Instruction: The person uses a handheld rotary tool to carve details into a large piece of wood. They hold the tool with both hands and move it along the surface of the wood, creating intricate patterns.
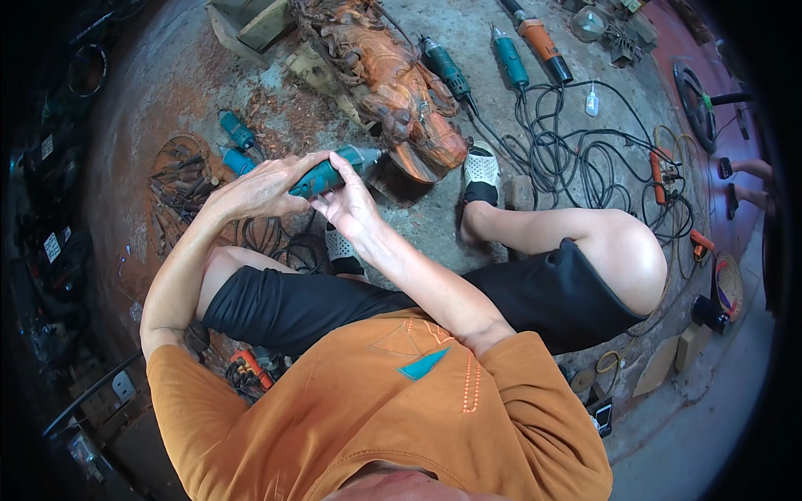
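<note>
Both my hands are around a teal die grinder (320, 179), in front of the near end of a carved reddish-brown wood piece (388, 83). My left hand (266, 185) is closed over the tool's body from the left. My right hand (351, 203) grips it from the right and below, its thumb lying along the side. The tool's narrow front end points right, close to the base of the carving. Whether its tip touches the wood I cannot tell.
More teal grinders (508, 57) and an orange-bodied grinder (543, 48) lie on the floor. Tangled black cables (555, 146) spread to the right. A round basket of carving bits (180, 179) sits at left. A small bottle (592, 102) stands by the cables. At right are another person's feet.
</note>
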A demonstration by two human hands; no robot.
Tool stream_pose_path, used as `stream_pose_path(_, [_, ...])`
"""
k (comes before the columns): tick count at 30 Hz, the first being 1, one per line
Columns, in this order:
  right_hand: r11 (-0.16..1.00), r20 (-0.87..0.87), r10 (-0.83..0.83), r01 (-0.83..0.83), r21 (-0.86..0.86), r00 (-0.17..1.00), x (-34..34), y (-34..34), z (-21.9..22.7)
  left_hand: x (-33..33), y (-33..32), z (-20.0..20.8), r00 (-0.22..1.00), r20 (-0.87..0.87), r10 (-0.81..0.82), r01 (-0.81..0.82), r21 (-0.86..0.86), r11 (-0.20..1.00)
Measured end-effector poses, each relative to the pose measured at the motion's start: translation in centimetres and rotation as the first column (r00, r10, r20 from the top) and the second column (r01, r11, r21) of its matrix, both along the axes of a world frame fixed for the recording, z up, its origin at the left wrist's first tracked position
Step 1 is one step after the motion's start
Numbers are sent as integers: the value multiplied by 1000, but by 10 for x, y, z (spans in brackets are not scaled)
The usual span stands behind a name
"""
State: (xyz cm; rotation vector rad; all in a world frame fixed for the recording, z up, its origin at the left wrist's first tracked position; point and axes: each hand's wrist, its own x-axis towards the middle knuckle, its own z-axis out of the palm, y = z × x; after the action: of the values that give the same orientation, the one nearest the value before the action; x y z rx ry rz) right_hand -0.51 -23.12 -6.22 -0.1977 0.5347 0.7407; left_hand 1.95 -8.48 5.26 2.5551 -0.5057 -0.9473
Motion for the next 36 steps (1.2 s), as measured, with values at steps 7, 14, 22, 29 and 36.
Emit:
stream_pose_path(7, [1000,-4,-9,9,-9,1000,1,-1,6,1,-7,12,1000,-7,23,-23,-10,1000])
stream_pose_path(14, [999,42,28,-29,15,999,14,3,-11,3,-8,2,995,29,93,-94,58,994])
stream_pose_path(22, [1000,-20,0,1,23,1000,16,-2,-9,10,-20,13,998,4,68,-69,49,996])
stream_pose_path(29, [1000,-23,7,-7,18,1000,11,-3,-2,7,-13,8,996,84,-1,1,-6,1000])
stream_pose_path(36, [1000,-3,-7,7,3,1000,3,-4,4,8,-19,19,1000,19,-4,4,8,1000])
